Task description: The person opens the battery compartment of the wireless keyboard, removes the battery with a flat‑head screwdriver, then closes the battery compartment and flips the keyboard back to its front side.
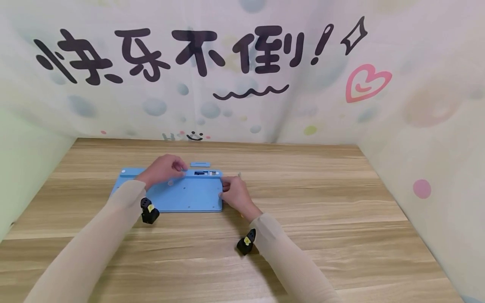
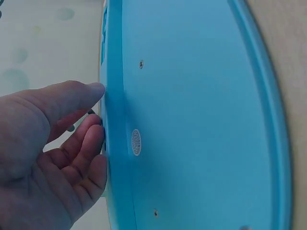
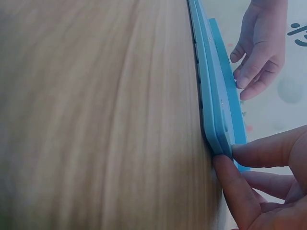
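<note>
A light-blue keyboard (image 1: 197, 195) lies face down on the wooden table, its screwed underside up. Along its far edge runs a raised ridge (image 2: 115, 112), where a small uncovered battery compartment (image 1: 204, 173) shows near the right end. Just beyond it sits a loose blue battery cover (image 1: 200, 164). My left hand (image 1: 165, 169) reaches over the keyboard, thumb and bent fingertips spread apart at the ridge, left of the compartment. With thumb and fingers, my right hand (image 1: 235, 193) pinches the keyboard's right edge near the far corner, as the right wrist view shows.
The wooden table (image 1: 322, 210) extends to both sides and toward me. Behind it hangs a pale printed cloth (image 1: 242, 113) with black lettering, and similar cloth closes off the sides. Black wrist cameras (image 1: 149, 211) sit on both sleeves.
</note>
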A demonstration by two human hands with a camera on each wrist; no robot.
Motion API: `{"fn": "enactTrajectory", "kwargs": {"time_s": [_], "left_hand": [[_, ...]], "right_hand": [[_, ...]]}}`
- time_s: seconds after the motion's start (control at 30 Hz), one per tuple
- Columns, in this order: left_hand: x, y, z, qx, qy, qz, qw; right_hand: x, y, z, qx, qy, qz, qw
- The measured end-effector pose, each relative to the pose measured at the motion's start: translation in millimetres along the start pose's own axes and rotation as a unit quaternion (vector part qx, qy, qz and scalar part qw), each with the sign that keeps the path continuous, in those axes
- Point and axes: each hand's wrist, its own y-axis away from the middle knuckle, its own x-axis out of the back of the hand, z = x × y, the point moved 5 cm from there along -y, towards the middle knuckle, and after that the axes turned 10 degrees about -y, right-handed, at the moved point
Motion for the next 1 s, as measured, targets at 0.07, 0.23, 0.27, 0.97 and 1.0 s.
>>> {"fn": "enactTrajectory", "kwargs": {"time_s": [0.07,0.23,0.27,0.97,1.0], "left_hand": [[-0.3,1.0,-0.4,0.001,0.002,0.003,1.0],[-2.3,2.2,-3.5,0.003,0.011,0.012,0.9999],[-2.8,2.3,-4.0,0.003,0.013,0.014,0.9998],[-5.4,-0.4,-10.0,0.026,0.057,-0.009,0.998],[-5.2,-0.3,-9.3,0.024,0.058,-0.01,0.998]], "right_hand": [[0,-0.1,0,0.0,0.0,0.0,1.0],[-1,-0.1,-1,0.007,0.005,0.0,1.0],[-1,0.1,-2,0.007,0.005,0.0,1.0],[3,-3.8,-4,-0.021,0.004,-0.038,0.999],[3,-4.2,-4,-0.026,0.002,-0.04,0.9988]]}}
